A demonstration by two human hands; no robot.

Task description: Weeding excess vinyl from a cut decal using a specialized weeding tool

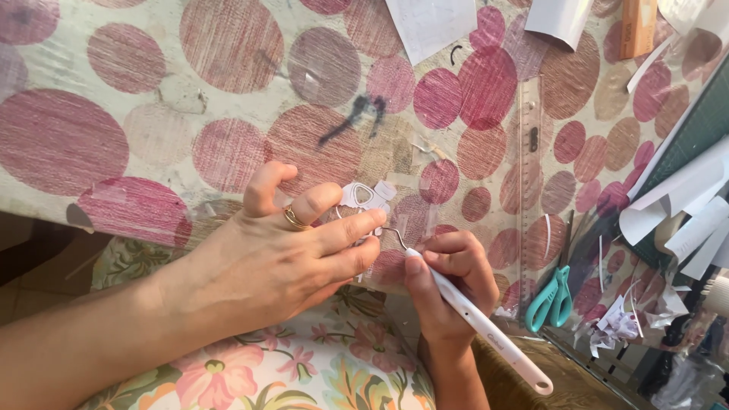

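Left hand flat, fingers spread, pressing small white cut-out sheet onto table edge; sheet mostly hidden under fingers, shape hard to make out. Right hand closed around white hook-tipped weeding tool, metal hook touching sheet just beside left fingertips. Clear ruler barely visible against spotted tablecloth. Teal scissors near table edge, right of hands. White paper scraps cut off at right edge. Blank white sheets at top, cropped.

The left hand hides most of the small white cutout; the hook tip is too small to tell.
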